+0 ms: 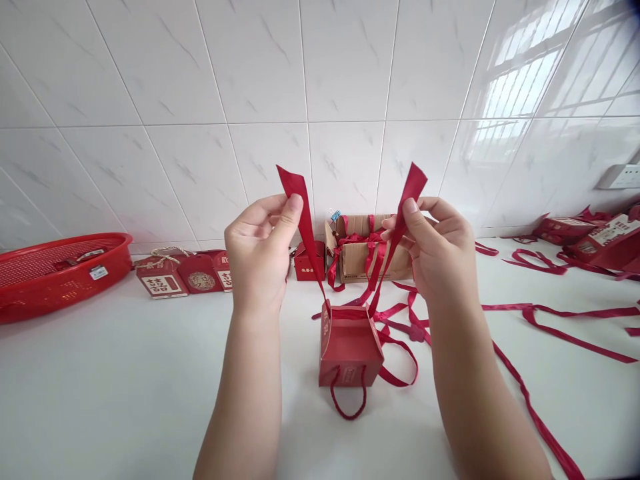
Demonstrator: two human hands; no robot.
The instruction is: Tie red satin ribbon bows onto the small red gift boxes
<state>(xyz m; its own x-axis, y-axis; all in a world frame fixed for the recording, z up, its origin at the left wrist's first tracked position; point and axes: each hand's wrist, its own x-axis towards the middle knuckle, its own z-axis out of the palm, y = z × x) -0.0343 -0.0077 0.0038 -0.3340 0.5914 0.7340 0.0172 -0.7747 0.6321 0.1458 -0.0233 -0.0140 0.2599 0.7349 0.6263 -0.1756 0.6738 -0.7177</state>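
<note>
On my feed, the left hand [261, 247] pinches the left ribbon tail [309, 237] between thumb and fingers; the right hand [443, 247] pinches the right ribbon tail [397, 233]; both run down to the small red box [350, 353] on the table [150, 387].

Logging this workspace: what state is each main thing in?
Left hand, pinching a ribbon end
Right hand, pinching another ribbon end
Nearest red box, upright, top open
Cord handle, hanging slack
Cardboard box, open, ribbons inside
Loose ribbons, strewn about
Red basket, partly outside frame
</note>
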